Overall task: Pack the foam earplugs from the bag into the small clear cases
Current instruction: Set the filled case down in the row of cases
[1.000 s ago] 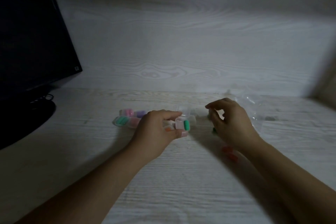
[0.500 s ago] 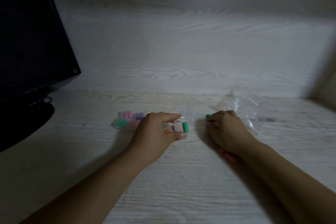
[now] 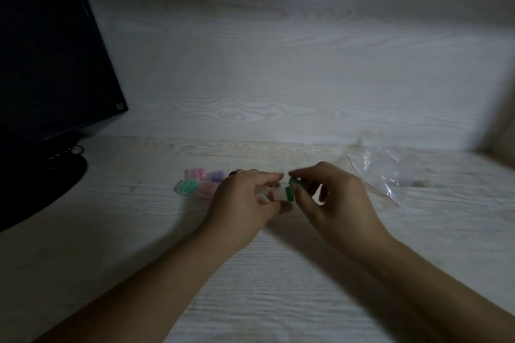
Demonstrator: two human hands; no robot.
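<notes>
A small clear plastic case, boxy with rounded edges, is held above the table by the left hand, with thumb and forefinger curled round it. One green foam earplug, a short cylinder, is seen at the case's right end. A second green earplug is pinched between the curled fingertips of the right hand, just above the first and close against the case. Whether the case lid is open cannot be told.

Four filled cases are grouped on the table just left of the left hand; mint, pink and lilac plugs are visible through their clear walls. A crinkled transparent bag with a red seal line is noted lying right of the hands; its contents cannot be made out.

The table surface and back wall are of pale, whitewashed wood grain. A black monitor, flat and matte, is noted at far left.
</notes>
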